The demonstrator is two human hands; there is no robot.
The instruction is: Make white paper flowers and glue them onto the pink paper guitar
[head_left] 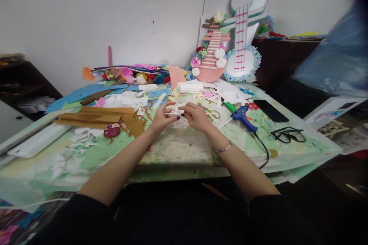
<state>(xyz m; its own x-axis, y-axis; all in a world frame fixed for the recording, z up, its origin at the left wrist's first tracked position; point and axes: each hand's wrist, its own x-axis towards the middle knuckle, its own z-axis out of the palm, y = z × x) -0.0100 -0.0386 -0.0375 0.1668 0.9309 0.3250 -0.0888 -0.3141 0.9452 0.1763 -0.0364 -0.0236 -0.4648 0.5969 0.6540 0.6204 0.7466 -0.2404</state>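
Observation:
My left hand (163, 118) and my right hand (196, 115) meet over the near middle of the table. Between their fingertips is a small white paper piece (178, 111), pinched from both sides; its exact shape is too small to make out. A thin pale stick or strip runs from it into my left fingers. Just right of my right hand lie gold-handled scissors (213, 114), partly covered by paper. Farther right, a blue glue gun (243, 118) with a green front rests on its side, its black cord running off the near edge.
White paper scraps (126, 101) and brown crepe paper (94, 116) lie on the left. A white roll (190, 86) sits behind my hands. A phone (271, 110) and glasses (288, 134) are at right. Two paper instruments, one pink (211, 67), one white (240, 57), lean on the wall.

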